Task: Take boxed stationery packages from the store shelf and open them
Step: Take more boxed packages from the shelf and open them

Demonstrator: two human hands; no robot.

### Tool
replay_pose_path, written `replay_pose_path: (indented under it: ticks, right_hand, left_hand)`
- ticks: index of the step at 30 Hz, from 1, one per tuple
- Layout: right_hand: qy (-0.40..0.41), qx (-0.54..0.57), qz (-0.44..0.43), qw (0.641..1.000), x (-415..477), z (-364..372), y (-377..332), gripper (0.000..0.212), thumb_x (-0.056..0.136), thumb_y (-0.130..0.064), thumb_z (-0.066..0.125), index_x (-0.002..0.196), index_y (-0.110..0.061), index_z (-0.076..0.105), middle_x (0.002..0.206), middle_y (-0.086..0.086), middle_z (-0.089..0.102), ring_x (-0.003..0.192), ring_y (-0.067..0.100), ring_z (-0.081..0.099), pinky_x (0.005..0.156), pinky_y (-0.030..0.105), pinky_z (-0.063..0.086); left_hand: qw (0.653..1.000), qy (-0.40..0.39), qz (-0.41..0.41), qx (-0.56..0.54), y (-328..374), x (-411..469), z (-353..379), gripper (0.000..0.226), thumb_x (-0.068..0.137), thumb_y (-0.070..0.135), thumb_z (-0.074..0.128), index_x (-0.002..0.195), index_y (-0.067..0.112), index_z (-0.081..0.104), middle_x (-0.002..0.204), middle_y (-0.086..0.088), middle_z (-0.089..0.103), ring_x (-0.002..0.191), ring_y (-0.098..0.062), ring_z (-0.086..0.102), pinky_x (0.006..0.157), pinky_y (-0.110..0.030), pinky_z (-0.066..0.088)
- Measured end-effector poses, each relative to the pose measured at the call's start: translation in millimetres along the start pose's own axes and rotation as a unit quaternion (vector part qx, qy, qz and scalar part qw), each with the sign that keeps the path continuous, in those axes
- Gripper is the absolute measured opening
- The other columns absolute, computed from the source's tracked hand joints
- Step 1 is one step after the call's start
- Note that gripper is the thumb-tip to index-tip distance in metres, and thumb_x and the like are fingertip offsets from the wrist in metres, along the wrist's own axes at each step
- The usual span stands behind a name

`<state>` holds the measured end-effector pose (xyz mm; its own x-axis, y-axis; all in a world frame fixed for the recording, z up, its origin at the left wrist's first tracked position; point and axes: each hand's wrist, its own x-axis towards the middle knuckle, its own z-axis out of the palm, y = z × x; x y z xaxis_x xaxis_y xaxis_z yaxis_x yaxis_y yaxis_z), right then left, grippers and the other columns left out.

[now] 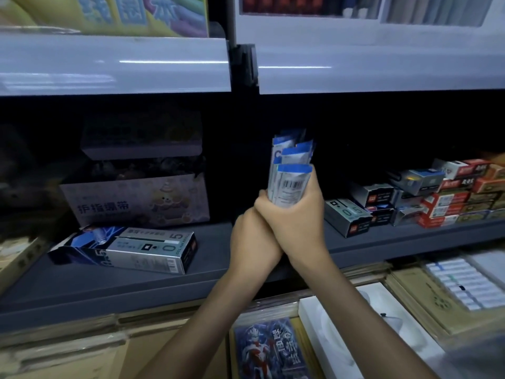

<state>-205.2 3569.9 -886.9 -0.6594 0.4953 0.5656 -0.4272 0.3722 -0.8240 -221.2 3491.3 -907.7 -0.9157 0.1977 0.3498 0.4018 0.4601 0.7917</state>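
Before the dark middle bay of the store shelf, I am holding a bundle of blue-and-white packets (291, 176) upright, clear of the boards. My right hand (297, 214) is wrapping round the lower half of the bundle, fingers curled tight, a barcode showing just above my grip. My left hand (252, 239) is pressing against the right one from below and to the left. Its fingers are tucking under, hidden, so I cannot tell whether they are gripping the packets or only my other hand.

The packet tops are fanning out unevenly above my fist, standing free in the gap under the upper shelf's pale front edge (109, 64). To my left, a silver-blue pen box (153, 250) marked 0.5 is lying on its side on the grey shelf board (136, 285), its left end flap hanging open, with a printed cardboard carton (136, 201) sitting just behind it. To my right, more 0.5 boxes (352, 214) and a stack of red boxes (451, 203) are crowding the board, well apart from my hands. Bare board is lying between the open box and my wrists. The shelf's front lip is running just under my forearms.
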Motion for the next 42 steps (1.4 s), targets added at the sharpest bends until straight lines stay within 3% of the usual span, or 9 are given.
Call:
replay_pose_path:
  ticks: [6, 10, 17, 19, 22, 28, 34, 39, 42]
  right_hand:
    - [0.026, 0.153, 0.117, 0.981, 2, -3, -8, 0.032, 0.064, -0.008, 0.07, 0.093, -0.009, 0.056, 0.076, 0.005, 0.062, 0.066, 0.014, 0.063, 0.062, 0.03, 0.054]
    - [0.098, 0.347, 0.224, 0.906, 12, -27, -25, 0.018, 0.084, 0.002, 0.062, 0.08, -0.01, 0.051, 0.056, 0.007, 0.056, 0.052, 0.018, 0.06, 0.053, 0.028, 0.054]
    - [0.141, 0.321, 0.138, 0.926, -11, -30, -61, 0.022, 0.074, -0.001, 0.071, 0.09, -0.005, 0.055, 0.065, 0.007, 0.06, 0.058, 0.02, 0.058, 0.057, 0.03, 0.051]
    - [0.11, 0.277, 0.108, 0.948, -33, -16, -71, 0.041, 0.068, -0.007, 0.075, 0.104, 0.006, 0.061, 0.081, 0.012, 0.069, 0.068, 0.018, 0.067, 0.062, 0.027, 0.055]
    - [0.033, 0.203, 0.085, 0.975, -66, 5, -75, 0.038, 0.072, -0.004, 0.083, 0.103, -0.016, 0.065, 0.081, -0.007, 0.073, 0.071, 0.009, 0.071, 0.064, 0.028, 0.059]
    - [0.057, 0.191, 0.032, 0.979, -64, 4, -86, 0.04, 0.079, 0.003, 0.082, 0.102, -0.02, 0.057, 0.073, -0.01, 0.068, 0.066, 0.006, 0.07, 0.062, 0.02, 0.057]
    - [0.032, 0.152, 0.042, 0.987, -68, 15, -68, 0.04, 0.08, 0.001, 0.081, 0.104, -0.026, 0.062, 0.086, -0.005, 0.073, 0.08, 0.011, 0.073, 0.067, 0.024, 0.058]
    - [0.014, 0.035, -0.044, 0.998, -59, -12, -69, 0.037, 0.077, -0.005, 0.081, 0.097, -0.022, 0.054, 0.078, -0.011, 0.067, 0.068, 0.008, 0.066, 0.058, 0.026, 0.053]
    - [-0.033, -0.19, -0.289, 0.938, -46, -45, -55, 0.032, 0.084, -0.017, 0.075, 0.107, -0.018, 0.054, 0.083, -0.011, 0.061, 0.071, 0.009, 0.056, 0.063, 0.022, 0.046]
  left_hand:
    - [0.995, -0.096, -0.01, -0.028, 6, -8, -10, 0.036, 0.066, 0.041, 0.065, 0.098, 0.024, 0.063, 0.094, -0.001, 0.077, 0.092, -0.021, 0.074, 0.071, -0.036, 0.06]
    - [0.948, -0.182, -0.009, -0.261, 5, -29, -32, 0.066, 0.074, 0.007, 0.089, 0.131, 0.022, 0.059, 0.118, 0.003, 0.073, 0.105, -0.003, 0.07, 0.09, -0.022, 0.056]
    - [0.7, -0.096, -0.296, -0.643, 12, -56, -58, 0.048, 0.095, 0.039, 0.049, 0.126, 0.011, 0.072, 0.124, -0.015, 0.073, 0.121, -0.032, 0.066, 0.109, -0.062, 0.042]
    - [0.654, -0.089, -0.335, -0.673, 24, -63, -59, 0.046, 0.094, 0.041, 0.054, 0.121, 0.008, 0.074, 0.119, -0.019, 0.074, 0.112, -0.036, 0.07, 0.101, -0.057, 0.05]
    - [0.609, -0.091, -0.36, -0.7, 35, -67, -63, 0.042, 0.097, 0.031, 0.054, 0.122, 0.003, 0.072, 0.115, -0.018, 0.076, 0.097, -0.031, 0.076, 0.093, -0.042, 0.058]
    - [0.606, -0.068, -0.376, -0.697, 26, -65, -66, 0.042, 0.1, 0.028, 0.047, 0.126, 0.004, 0.071, 0.109, -0.019, 0.077, 0.09, -0.032, 0.075, 0.075, -0.04, 0.06]
    - [0.607, -0.082, -0.357, -0.705, 24, -62, -63, 0.035, 0.091, 0.018, 0.056, 0.102, -0.005, 0.079, 0.114, -0.017, 0.075, 0.094, -0.027, 0.075, 0.09, -0.034, 0.056]
    - [0.746, -0.142, -0.368, -0.536, 13, -63, -60, 0.03, 0.099, 0.033, 0.053, 0.106, 0.011, 0.074, 0.094, -0.004, 0.077, 0.089, -0.024, 0.068, 0.088, -0.042, 0.053]
    - [0.766, -0.203, -0.355, -0.496, 7, -66, -84, 0.047, 0.102, 0.043, 0.049, 0.116, 0.004, 0.071, 0.116, -0.021, 0.074, 0.116, -0.039, 0.067, 0.105, -0.058, 0.049]
